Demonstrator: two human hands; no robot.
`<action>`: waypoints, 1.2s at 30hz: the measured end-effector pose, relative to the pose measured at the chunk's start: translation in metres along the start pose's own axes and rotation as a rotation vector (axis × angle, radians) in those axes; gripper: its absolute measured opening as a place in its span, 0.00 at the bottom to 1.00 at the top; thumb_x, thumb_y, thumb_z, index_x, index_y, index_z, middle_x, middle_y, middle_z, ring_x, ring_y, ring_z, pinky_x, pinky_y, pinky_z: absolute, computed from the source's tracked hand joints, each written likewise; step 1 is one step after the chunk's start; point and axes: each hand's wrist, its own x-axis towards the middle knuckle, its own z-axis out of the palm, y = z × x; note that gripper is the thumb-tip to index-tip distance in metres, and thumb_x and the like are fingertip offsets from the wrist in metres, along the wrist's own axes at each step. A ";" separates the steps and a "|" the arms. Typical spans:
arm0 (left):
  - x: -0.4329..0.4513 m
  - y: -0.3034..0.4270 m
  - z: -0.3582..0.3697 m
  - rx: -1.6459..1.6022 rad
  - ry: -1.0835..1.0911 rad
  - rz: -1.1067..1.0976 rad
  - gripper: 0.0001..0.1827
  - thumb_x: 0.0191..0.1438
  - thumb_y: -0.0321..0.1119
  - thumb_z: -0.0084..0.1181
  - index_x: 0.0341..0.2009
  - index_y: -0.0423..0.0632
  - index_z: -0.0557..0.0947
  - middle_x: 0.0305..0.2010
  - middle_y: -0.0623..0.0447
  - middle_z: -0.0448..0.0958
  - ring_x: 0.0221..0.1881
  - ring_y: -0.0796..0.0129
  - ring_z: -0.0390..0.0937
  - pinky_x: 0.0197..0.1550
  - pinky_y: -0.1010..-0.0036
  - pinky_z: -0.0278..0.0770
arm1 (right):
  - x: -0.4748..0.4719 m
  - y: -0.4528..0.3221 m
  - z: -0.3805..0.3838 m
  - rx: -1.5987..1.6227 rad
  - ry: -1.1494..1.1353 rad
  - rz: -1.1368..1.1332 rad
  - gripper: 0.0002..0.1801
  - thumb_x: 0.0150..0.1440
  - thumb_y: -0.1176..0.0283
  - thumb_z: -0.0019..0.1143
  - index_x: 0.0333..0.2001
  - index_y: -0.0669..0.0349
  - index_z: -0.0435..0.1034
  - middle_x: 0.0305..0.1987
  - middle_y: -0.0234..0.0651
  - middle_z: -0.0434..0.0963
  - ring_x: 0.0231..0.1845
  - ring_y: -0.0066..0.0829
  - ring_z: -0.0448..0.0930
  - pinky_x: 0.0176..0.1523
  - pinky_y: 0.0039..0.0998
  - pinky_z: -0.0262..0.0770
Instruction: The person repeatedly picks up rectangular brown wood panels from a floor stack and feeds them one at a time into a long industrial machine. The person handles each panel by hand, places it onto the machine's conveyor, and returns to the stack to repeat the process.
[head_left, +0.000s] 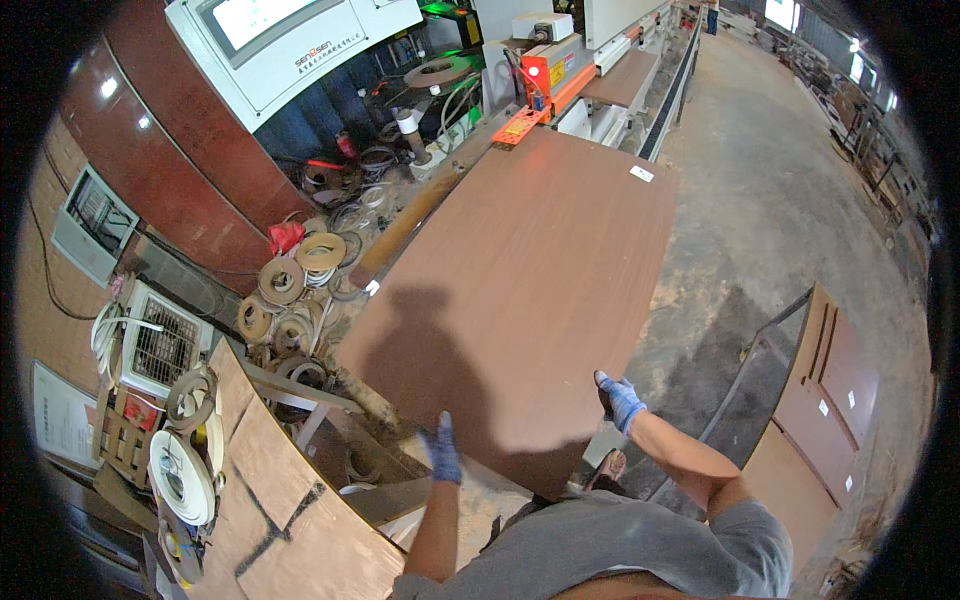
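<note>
A large brown wood-grain panel (540, 277) lies before me, its far end at the orange guard (520, 125) of an edge banding machine (559, 71). My left hand (444, 452), in a blue glove, is at the panel's near left edge, fingers extended; whether it touches the edge is unclear. My right hand (618, 399), gloved too, grips the panel's right edge near its close corner, with the thumb side on top. A white label (641, 174) sits near the far right corner. My shadow falls over the near left part of the panel.
Rolls of edge banding (282, 280) lie heaped on the left, beside a worn board (300, 495) with black marks. Several brown panels (817, 405) are stacked on the right. A roller conveyor (671, 94) runs away along the machine. A person (712, 16) stands far off.
</note>
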 end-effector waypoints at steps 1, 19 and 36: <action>-0.004 -0.008 0.007 -0.062 -0.026 -0.081 0.40 0.49 0.46 0.59 0.61 0.40 0.58 0.62 0.49 0.59 0.60 0.61 0.58 0.62 0.67 0.53 | -0.005 -0.003 0.008 -0.012 0.011 0.002 0.26 0.45 0.51 0.63 0.35 0.57 0.62 0.21 0.29 0.68 0.18 0.24 0.66 0.19 0.31 0.62; -0.036 -0.020 0.033 -0.573 -0.226 -0.539 0.27 0.54 0.51 0.48 0.52 0.45 0.71 0.51 0.51 0.72 0.50 0.59 0.69 0.55 0.63 0.65 | -0.005 -0.021 0.021 0.086 -0.026 0.011 0.19 0.47 0.55 0.62 0.28 0.58 0.65 0.17 0.31 0.68 0.14 0.26 0.65 0.18 0.30 0.58; -0.054 -0.010 0.132 -0.556 -0.721 -0.875 0.34 0.53 0.56 0.47 0.57 0.45 0.66 0.58 0.49 0.66 0.56 0.56 0.65 0.60 0.61 0.61 | 0.061 -0.090 -0.013 -0.091 0.058 -0.101 0.21 0.52 0.51 0.51 0.33 0.61 0.69 0.29 0.35 0.73 0.25 0.29 0.73 0.24 0.31 0.67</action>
